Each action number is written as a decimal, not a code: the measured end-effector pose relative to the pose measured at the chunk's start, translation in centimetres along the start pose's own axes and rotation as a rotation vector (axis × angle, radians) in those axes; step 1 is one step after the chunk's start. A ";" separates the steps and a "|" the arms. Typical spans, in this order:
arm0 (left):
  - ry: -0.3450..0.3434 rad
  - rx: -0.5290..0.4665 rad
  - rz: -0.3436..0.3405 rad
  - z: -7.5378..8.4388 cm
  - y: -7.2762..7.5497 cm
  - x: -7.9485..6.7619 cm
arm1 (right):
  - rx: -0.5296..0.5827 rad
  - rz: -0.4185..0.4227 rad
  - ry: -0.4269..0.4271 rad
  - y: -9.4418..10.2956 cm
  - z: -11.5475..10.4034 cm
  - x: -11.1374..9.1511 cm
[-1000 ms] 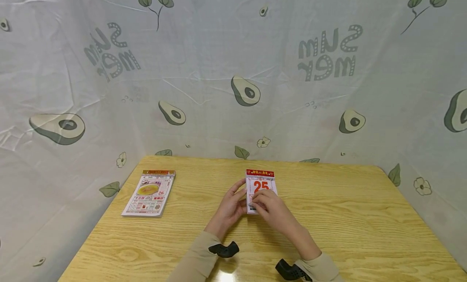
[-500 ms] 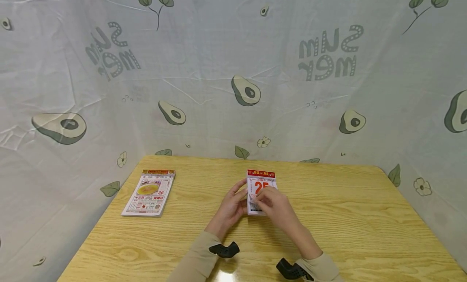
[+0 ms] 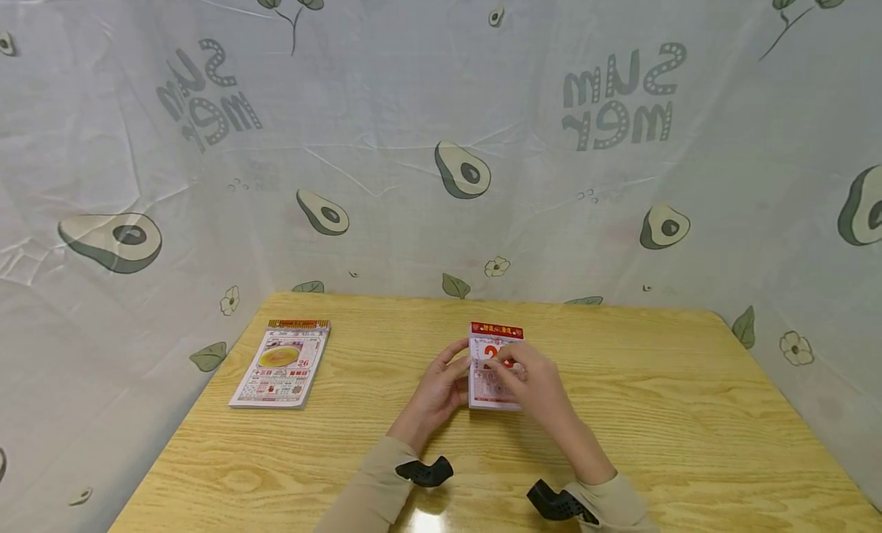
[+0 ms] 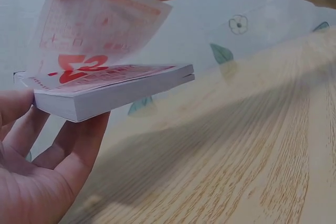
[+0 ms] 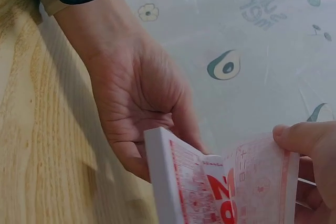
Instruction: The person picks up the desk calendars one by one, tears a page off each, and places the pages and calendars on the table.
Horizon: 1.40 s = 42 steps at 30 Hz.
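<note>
My left hand (image 3: 436,389) grips a thick tear-off calendar (image 3: 494,403) by its left side, fingers underneath it and thumb at the edge. In the left wrist view the calendar block (image 4: 121,90) is held above the table. My right hand (image 3: 540,381) pinches the free lower edge of the top sheet (image 4: 100,24) between thumb and fingers. That thin sheet is folded up off the block, its large red number showing, still joined at the bound end. A printed page lies beneath it. The right wrist view shows the lifted sheet (image 5: 262,182) at an angle to the block.
Another tear-off calendar (image 3: 281,372), with a yellow food picture, lies at the left of the wooden table (image 3: 654,426). A white curtain (image 3: 386,81) printed with avocados hangs behind the table and down both sides.
My right hand has risen from the calendar's lower part towards its middle, lifting the top sheet with it. More of the page beneath now shows. The left hand keeps its grip, almost still.
</note>
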State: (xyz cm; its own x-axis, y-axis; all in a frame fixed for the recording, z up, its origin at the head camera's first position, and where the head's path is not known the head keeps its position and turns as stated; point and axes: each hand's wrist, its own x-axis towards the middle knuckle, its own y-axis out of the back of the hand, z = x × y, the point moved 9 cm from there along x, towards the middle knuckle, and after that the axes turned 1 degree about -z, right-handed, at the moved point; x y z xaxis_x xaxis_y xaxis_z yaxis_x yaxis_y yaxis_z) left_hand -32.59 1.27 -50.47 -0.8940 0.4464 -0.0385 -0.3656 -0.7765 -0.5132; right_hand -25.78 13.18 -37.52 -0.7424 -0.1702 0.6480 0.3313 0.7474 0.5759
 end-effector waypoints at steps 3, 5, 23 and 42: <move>0.001 0.022 0.001 0.0 0.0 0.0 | 0.007 0.041 -0.012 0.7 0.4 0.2; 0.002 0.029 0.004 -0.1 0.0 0.0 | 0.011 0.075 0.003 1.4 0.5 0.3; 0.015 0.135 0.028 -0.1 -0.2 -0.1 | -0.065 0.214 -0.034 4.6 2.2 0.6; 0.006 0.103 0.039 0.1 -0.2 -0.1 | -0.019 0.261 -0.229 6.3 5.0 0.0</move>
State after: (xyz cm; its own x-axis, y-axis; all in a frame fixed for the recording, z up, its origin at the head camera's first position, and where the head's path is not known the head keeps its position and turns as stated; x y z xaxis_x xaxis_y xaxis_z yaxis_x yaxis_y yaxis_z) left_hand -32.42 1.33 -50.32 -0.9065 0.4177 -0.0619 -0.3559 -0.8347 -0.4202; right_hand -26.63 21.13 -36.36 -0.7422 0.1753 0.6469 0.5362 0.7343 0.4162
